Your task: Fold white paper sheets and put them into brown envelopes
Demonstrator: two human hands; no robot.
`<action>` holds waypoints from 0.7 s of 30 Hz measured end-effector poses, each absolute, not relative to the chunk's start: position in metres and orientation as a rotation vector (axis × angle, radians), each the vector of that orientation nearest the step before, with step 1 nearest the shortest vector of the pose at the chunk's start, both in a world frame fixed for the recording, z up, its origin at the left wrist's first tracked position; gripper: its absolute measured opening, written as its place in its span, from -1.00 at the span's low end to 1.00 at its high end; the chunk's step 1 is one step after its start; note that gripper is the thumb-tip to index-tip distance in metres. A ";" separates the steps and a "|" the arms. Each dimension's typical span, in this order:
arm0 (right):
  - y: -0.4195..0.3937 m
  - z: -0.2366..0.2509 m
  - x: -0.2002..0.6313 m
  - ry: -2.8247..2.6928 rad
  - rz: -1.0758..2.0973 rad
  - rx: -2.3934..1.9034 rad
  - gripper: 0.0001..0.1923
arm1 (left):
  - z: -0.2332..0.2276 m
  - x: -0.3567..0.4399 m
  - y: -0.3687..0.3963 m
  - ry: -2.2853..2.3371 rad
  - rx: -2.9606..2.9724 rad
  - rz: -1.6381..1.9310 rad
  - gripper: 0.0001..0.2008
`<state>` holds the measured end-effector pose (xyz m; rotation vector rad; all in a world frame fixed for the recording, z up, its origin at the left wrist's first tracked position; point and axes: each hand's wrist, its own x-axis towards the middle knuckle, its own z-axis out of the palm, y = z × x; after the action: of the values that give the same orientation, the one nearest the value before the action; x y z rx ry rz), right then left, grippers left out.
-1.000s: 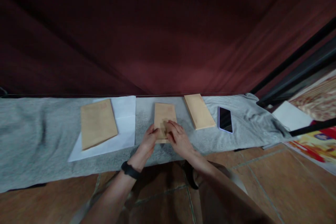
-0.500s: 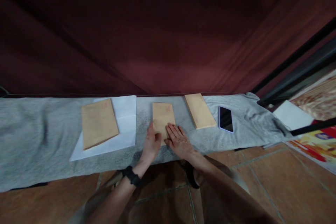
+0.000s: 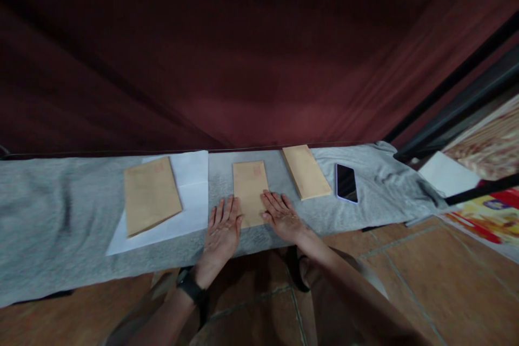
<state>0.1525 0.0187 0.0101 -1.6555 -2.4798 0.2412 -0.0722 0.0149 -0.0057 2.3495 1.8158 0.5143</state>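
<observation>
A brown paper envelope point(image 3: 250, 186) with a faint red mark lies flat on the grey cloth point(image 3: 275, 173), straight in front of me. My left hand point(image 3: 223, 227) rests palm down along its left edge, fingers stretched and slightly spread. On the opposite side, my right hand point(image 3: 281, 216) lies flat with its fingertips over the right edge. Neither hand grips anything. To the right is a thick stack of brown envelopes point(image 3: 308, 170). At the left, several brown envelopes point(image 3: 152, 194) seem to lie together over white paper sheets point(image 3: 194, 200).
A phone point(image 3: 346, 183) in a light purple case lies right of the stack. Behind the cloth-covered surface hangs a dark red curtain point(image 3: 251, 92). Black metal bars point(image 3: 458, 81) and a colourful printed box point(image 3: 486, 216) are at the right. Tiled floor point(image 3: 397, 259) shows below.
My left hand has let go of the envelope's left side, moved left and flattened with its fingers spread. My right hand has shifted slightly right, staying at the right edge.
</observation>
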 end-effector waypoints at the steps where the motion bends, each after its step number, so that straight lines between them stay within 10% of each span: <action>1: 0.019 0.010 0.154 -2.480 0.241 -1.655 -0.40 | -0.006 -0.074 0.017 1.801 2.356 0.523 -0.44; 21: 0.021 0.012 0.148 -2.333 0.252 -1.716 -0.36 | 0.014 -0.025 0.170 1.298 2.577 0.492 -0.46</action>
<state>0.1485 0.0212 0.0118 -1.7158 -2.3330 0.2521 -0.0254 0.1697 0.0135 2.5770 1.2977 0.4921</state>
